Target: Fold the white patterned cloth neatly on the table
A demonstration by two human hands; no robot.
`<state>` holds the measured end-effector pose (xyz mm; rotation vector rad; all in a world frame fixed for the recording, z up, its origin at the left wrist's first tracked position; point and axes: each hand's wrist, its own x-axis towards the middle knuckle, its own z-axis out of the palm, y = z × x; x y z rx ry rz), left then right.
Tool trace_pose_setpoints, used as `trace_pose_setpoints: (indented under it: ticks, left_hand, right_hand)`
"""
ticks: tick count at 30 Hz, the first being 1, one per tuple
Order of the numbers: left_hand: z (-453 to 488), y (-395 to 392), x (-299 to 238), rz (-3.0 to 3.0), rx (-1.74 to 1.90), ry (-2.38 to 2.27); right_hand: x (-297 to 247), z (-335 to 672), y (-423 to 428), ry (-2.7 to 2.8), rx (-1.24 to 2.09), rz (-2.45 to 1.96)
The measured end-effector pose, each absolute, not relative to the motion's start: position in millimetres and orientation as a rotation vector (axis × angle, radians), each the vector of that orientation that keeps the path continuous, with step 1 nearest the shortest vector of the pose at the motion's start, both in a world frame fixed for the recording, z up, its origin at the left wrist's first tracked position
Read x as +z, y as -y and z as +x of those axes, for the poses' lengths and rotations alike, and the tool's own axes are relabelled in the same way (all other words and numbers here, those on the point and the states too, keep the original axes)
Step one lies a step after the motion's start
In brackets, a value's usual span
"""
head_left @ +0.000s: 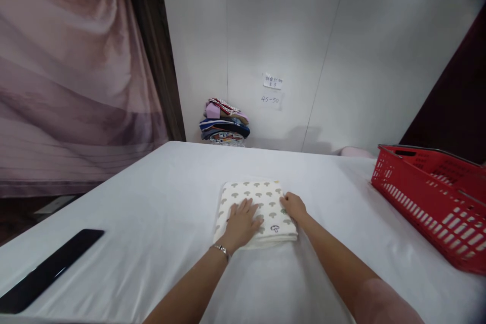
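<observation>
A folded cream cloth with a grey mushroom print (258,197) lies on the white table (152,202) in front of me. My left hand (243,220) rests flat on the cloth's near left part, fingers stretched out; a thin bracelet is on that wrist. My right hand (293,206) sits at the cloth's right edge with its fingers curled onto the fabric.
A red plastic basket (436,197) stands at the table's right side. A stack of folded coloured cloths (225,122) lies at the far edge against the white wall, beside paper notes. A long black flat object (49,268) lies near the left front. A pink curtain hangs left.
</observation>
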<state>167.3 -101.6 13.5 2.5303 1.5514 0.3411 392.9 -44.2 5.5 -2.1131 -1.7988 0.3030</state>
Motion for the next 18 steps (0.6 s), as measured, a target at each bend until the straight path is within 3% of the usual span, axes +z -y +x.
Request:
trace_pose_setpoints:
  ticks: [8,13,18]
  left_hand:
    - [176.7,111.4,-4.6,2.661,0.378,-1.509]
    - [173.9,113.4,-2.4,2.673,0.434,-1.463]
    - [174.8,114.3,-7.0,2.68,0.471,-1.468]
  right_hand:
    - [18.3,350.1,28.4,2.175,0.18,-1.671]
    - [-5.1,361.6,16.6,2.122,0.322,-1.99]
    - [-23.1,374.6,11.7,2.12,0.33,-1.951]
